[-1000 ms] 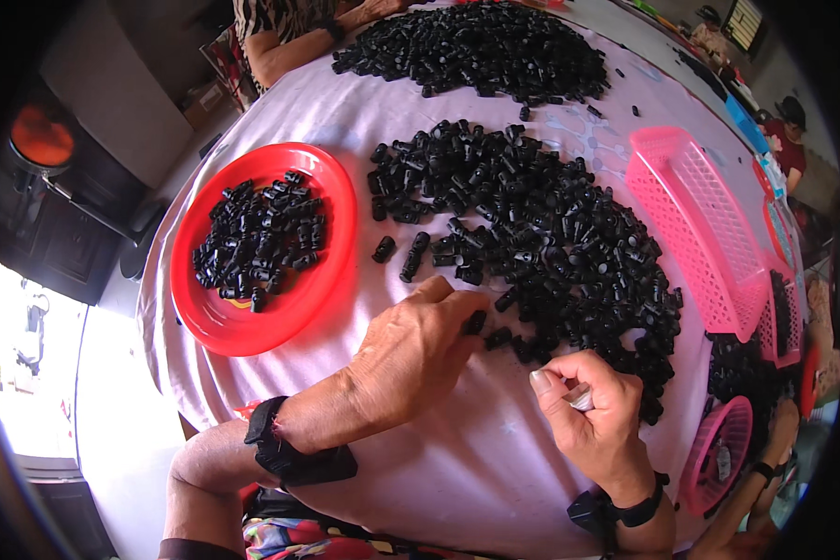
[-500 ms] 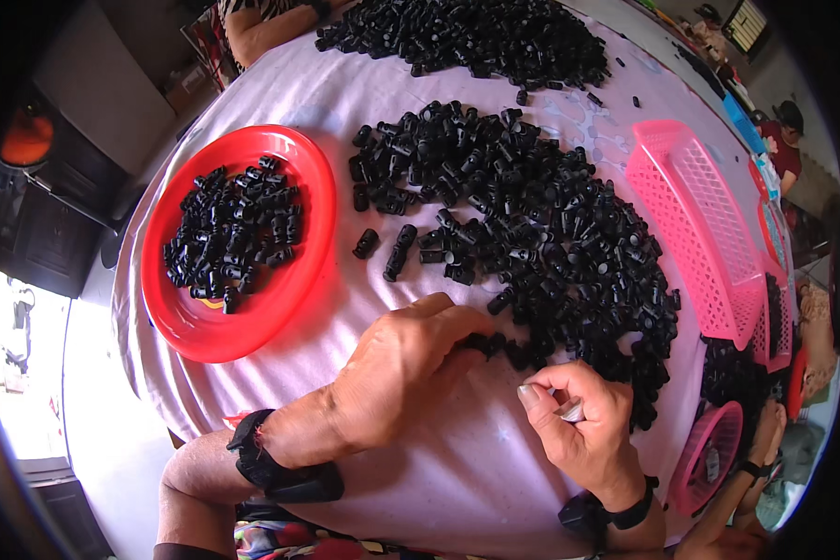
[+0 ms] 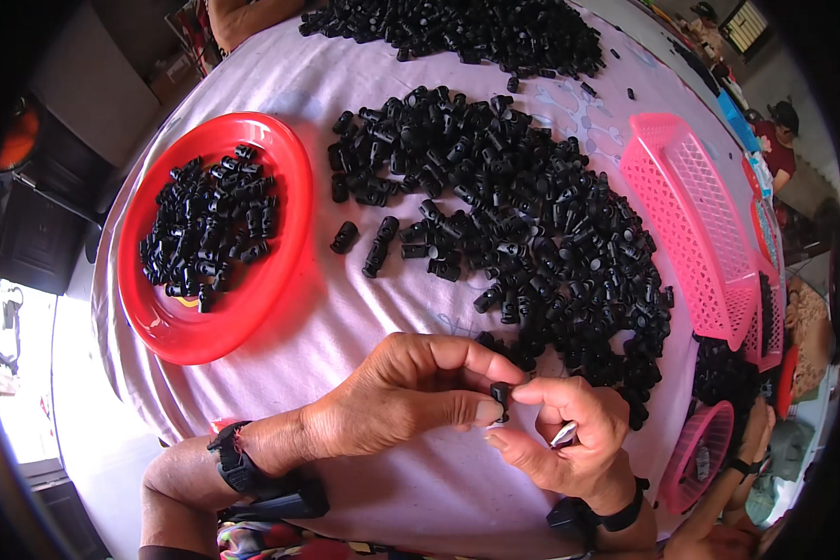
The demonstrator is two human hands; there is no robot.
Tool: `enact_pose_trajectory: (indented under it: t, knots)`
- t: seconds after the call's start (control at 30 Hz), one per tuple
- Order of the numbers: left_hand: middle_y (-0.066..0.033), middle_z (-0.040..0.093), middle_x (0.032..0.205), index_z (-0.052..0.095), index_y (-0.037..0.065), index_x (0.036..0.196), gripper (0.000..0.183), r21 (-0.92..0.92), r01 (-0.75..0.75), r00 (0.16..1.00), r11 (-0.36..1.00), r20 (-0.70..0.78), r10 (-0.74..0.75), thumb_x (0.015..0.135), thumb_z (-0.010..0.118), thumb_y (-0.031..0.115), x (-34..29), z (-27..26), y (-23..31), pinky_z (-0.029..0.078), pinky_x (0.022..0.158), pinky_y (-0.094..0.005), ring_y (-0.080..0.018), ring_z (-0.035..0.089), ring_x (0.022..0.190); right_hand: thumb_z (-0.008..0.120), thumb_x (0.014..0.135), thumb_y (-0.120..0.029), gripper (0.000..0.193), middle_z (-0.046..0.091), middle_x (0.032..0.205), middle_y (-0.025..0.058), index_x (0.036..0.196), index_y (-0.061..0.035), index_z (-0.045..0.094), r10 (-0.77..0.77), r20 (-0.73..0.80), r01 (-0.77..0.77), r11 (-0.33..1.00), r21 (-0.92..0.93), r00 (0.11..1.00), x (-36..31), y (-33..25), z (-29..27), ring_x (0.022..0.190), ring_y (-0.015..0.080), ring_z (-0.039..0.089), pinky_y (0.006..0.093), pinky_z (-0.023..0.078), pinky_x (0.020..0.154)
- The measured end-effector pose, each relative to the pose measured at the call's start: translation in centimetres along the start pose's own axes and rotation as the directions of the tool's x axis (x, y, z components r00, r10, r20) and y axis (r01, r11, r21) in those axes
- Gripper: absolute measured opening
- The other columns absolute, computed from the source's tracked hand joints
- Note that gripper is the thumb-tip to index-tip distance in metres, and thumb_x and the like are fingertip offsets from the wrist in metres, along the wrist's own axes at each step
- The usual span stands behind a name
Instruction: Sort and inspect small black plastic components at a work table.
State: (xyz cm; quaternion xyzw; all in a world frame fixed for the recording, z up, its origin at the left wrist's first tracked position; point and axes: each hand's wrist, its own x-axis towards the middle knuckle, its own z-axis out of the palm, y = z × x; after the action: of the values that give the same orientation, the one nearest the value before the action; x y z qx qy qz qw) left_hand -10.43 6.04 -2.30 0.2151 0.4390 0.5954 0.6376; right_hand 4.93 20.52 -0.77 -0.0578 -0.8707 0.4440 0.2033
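In front of me, a small black plastic cylinder [image 3: 500, 396] that looks like a cord lock stands upright, pinched between the thumb and fingers of my left hand [image 3: 392, 397]. My right hand [image 3: 574, 434] meets it from the other side, its index fingertip at the top of the piece and its thumb lower down. A small, pale, shiny thing [image 3: 564, 435] sticks out of my right hand's curled fingers; its kind is hidden. Just beyond both hands spreads a heap of like black pieces [image 3: 532, 215]. Two of them [image 3: 380, 247] lie loose left of the heap.
At left, a red plate [image 3: 294, 243] carries many black pieces. A second black heap [image 3: 467, 33] lies at the far side, near another person's arm [image 3: 247, 23]. Pink baskets [image 3: 691, 224] stand at right, with a round pink one [image 3: 695, 467] near another person's hands [image 3: 756, 439].
My left hand has drawn back from the heap's near edge with a black piece. Both hands have come together around it. The view has shifted slightly.
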Motion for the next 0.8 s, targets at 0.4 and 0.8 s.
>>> enact_pose_trajectory:
  t: [0.4, 0.8]
  knots:
    - [-0.0049, 0.065, 0.102, 0.059, -0.001, 0.116, 0.027, -0.017, -0.139, 0.99, 0.99, -0.012, 0.139, 0.089, 0.061, 0.0, 0.0, 0.1, -0.7, 0.05, 0.084, -0.0236, -0.0085, 0.06, 0.094, 0.074, 0.076, -0.007, 0.02, 0.066, 0.067, 0.0033, 0.093, -0.0025, 0.064, -0.02, 0.009, 0.021, 0.992, -0.127, 1.0, -0.2, 0.0, -0.4, 0.048, 0.0121, 0.061, 0.024, 0.047, 0.045]
    - [-0.0052, 0.063, 0.103, 0.056, -0.003, 0.118, 0.029, -0.066, -0.011, 1.0, 0.998, 0.015, 0.012, 0.091, 0.06, 0.004, 0.0, -0.4, -0.3, 0.05, 0.076, -0.0223, -0.0092, 0.062, 0.086, 0.074, 0.074, -0.004, 0.02, 0.066, 0.069, 0.0019, 0.092, -0.0031, 0.066, 0.016, -0.017, -0.018, 0.994, -0.108, 1.0, -0.3, -0.1, -0.4, 0.044, 0.0092, 0.055, 0.0228, 0.043, 0.043]
